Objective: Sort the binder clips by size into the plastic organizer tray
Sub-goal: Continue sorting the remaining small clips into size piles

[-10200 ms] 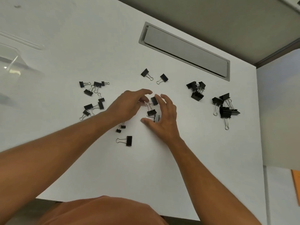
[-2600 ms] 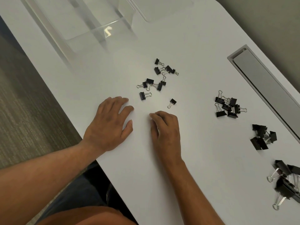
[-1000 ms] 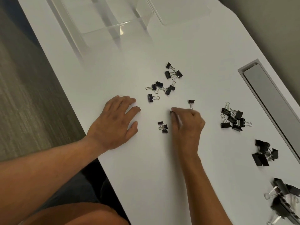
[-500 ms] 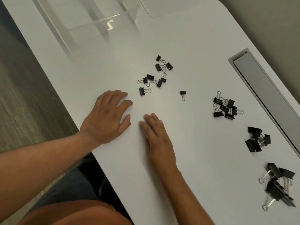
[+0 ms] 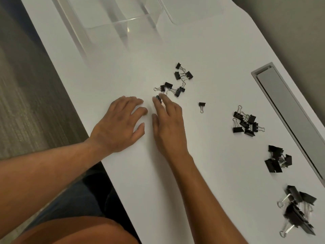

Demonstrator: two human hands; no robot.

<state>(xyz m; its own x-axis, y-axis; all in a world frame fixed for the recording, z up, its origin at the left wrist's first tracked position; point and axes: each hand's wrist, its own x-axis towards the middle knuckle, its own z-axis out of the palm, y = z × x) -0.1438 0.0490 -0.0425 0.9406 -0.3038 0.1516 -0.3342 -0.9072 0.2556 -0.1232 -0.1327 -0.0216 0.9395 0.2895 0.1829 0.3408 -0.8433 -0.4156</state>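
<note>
While the binder clips lie in size groups on the white table (image 5: 202,173), none is in the plastic organizer tray (image 5: 112,16), which stands bare at the far left. Smallest clips (image 5: 175,83) cluster mid-table; one stray small clip (image 5: 202,105) sits just right of them. Further right and nearer: a medium group (image 5: 246,123), a larger group (image 5: 277,161), the largest group (image 5: 297,213) by the near right edge.

Left hand (image 5: 119,124) flat on the table, fingers spread, holding nothing. Right hand (image 5: 168,118) beside it, fingers straight, tips touching one small clip (image 5: 158,99) (pushing it toward the cluster, I judge).

Grouping looks nearly finished; all transfer into the tray compartments remains.
</note>
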